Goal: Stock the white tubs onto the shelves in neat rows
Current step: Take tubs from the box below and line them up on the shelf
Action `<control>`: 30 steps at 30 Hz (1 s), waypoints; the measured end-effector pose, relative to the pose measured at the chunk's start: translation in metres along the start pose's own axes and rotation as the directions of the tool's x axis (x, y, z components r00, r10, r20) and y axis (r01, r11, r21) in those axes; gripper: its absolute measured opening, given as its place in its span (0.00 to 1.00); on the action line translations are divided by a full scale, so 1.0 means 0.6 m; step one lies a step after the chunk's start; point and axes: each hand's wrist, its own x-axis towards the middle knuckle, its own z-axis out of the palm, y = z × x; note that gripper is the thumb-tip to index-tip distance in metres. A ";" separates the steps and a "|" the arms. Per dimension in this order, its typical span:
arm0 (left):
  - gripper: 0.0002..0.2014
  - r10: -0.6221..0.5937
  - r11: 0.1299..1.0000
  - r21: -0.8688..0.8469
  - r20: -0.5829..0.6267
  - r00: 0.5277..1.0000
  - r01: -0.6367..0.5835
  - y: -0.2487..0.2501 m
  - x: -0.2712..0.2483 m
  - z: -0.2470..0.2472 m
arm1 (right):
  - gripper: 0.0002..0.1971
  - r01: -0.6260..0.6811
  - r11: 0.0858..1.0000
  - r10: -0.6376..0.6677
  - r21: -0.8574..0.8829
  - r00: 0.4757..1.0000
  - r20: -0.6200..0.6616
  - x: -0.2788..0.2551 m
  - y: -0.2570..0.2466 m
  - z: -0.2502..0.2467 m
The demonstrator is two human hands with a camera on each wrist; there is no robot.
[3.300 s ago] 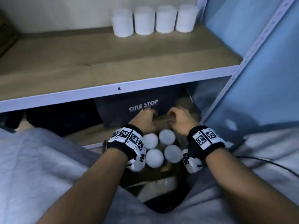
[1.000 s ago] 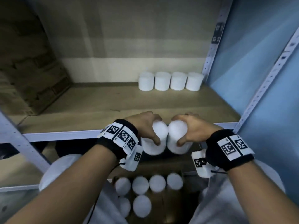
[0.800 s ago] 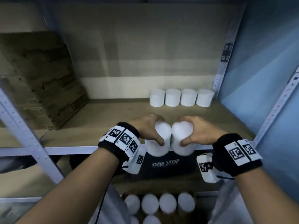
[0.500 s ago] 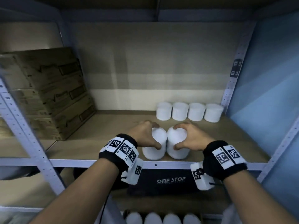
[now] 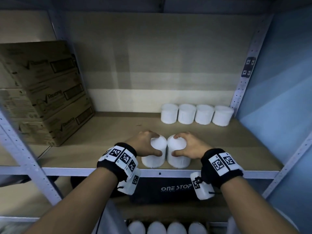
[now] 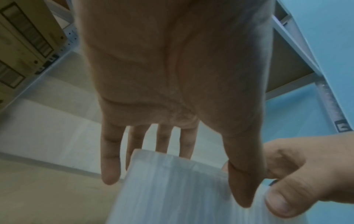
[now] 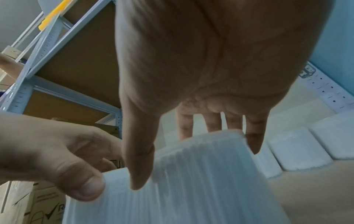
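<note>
Two white tubs stand side by side and touching at the front edge of the wooden shelf (image 5: 101, 142). My left hand (image 5: 152, 145) grips the left tub (image 5: 154, 160), fingers over its top and thumb on its side. In the same way my right hand (image 5: 181, 145) grips the right tub (image 5: 179, 160). The left wrist view shows my left hand (image 6: 176, 180) on its tub (image 6: 172, 197); the right wrist view shows my right hand (image 7: 195, 166) on its tub (image 7: 201, 197). Whether the bases touch the board is hidden. A row of tubs (image 5: 195, 114) lines the back right.
Stacked cardboard boxes (image 5: 42, 92) fill the shelf's left end. A grey upright (image 5: 243, 81) and a blue wall (image 5: 283, 98) close the right side. Below sit a black "ONE STOP" box (image 5: 168, 188) and a carton of several more tubs (image 5: 168, 228).
Both hands lifted a tub each out of the carton below and carried them up and forward onto the front of the shelf. The camera view has risen with them.
</note>
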 end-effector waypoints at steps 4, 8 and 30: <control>0.36 0.020 0.999 0.049 0.012 1.000 -0.021 -0.002 -0.004 -0.003 | 0.36 -0.011 0.996 0.015 -0.094 0.999 0.047 -0.011 -0.008 -0.007; 0.26 0.076 0.996 0.054 -0.035 0.996 -0.074 0.006 -0.016 -0.015 | 0.28 -0.038 0.994 0.036 -0.105 0.999 -0.019 -0.029 -0.020 -0.018; 0.13 0.069 0.991 0.120 -0.078 0.995 -0.059 -0.001 -0.008 -0.010 | 0.14 -0.003 0.989 0.000 -0.146 1.000 -0.021 -0.019 -0.040 -0.020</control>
